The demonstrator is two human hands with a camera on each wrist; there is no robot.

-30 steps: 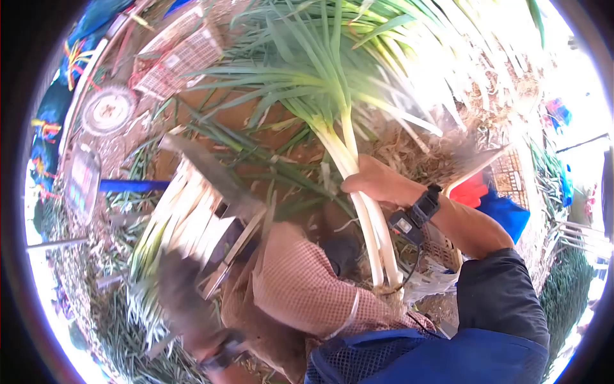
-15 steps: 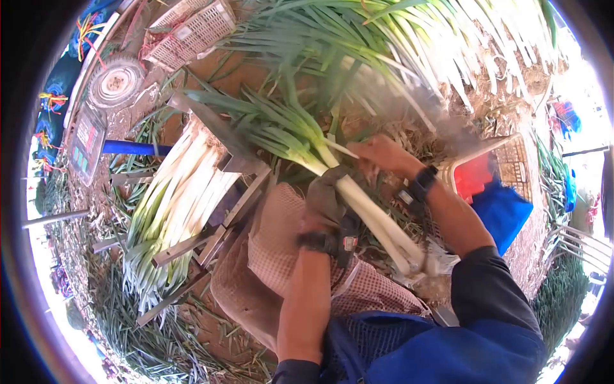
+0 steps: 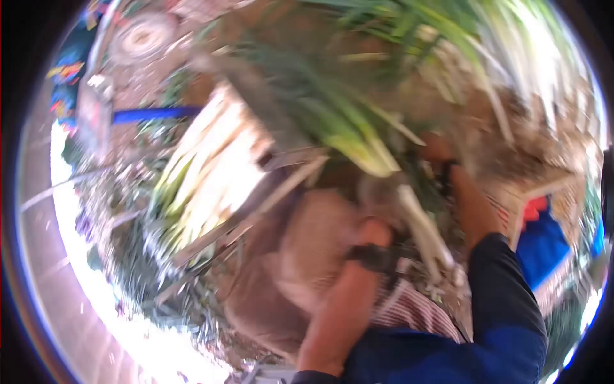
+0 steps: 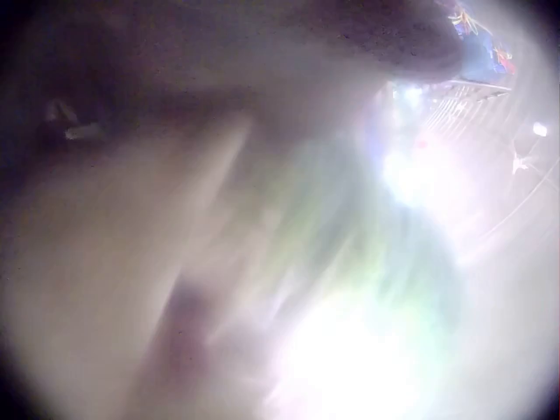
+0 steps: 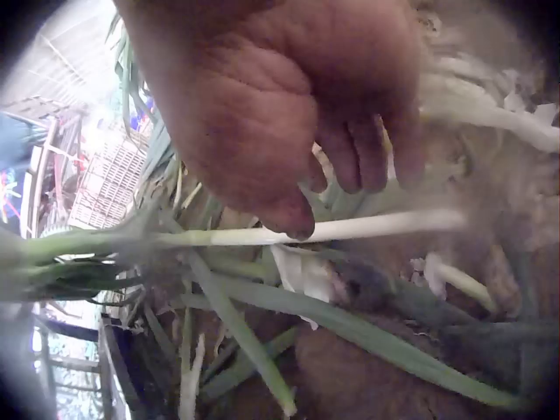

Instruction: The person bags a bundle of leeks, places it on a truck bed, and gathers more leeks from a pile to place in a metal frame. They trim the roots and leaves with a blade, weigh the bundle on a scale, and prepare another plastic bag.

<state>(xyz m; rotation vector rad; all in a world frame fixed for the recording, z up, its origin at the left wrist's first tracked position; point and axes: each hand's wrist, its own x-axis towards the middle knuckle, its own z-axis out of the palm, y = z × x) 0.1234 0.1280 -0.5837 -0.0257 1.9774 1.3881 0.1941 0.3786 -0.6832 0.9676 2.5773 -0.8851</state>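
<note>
My gloved left hand [image 3: 377,195] grips the white stalks of a few long green onions [image 3: 423,225] above my knee. Their leaves point up and left, and their root ends hang down to the right. The left wrist view is too blurred to show the fingers. Just right of the bunch is my bare right hand [image 3: 438,148], partly blurred. In the right wrist view its fingers [image 5: 352,162] bend loosely downward, with the thumb tip right at a thin white leaf stalk [image 5: 376,227] that sticks out from the bunch. The stalk's far end is blurred.
A metal rack at left bears a pile of trimmed green onions [image 3: 214,173], with a grey plate [image 3: 262,105] at its edge. More untrimmed green onions [image 3: 524,51] lie at the upper right. A blue cloth [image 3: 543,253] hangs by a crate at right. Cut leaves litter the ground.
My left hand came from the rack side and took hold of the green onions. My right hand let go of the bunch, pinched the thin stalk, then moved away to the right. The view shifted.
</note>
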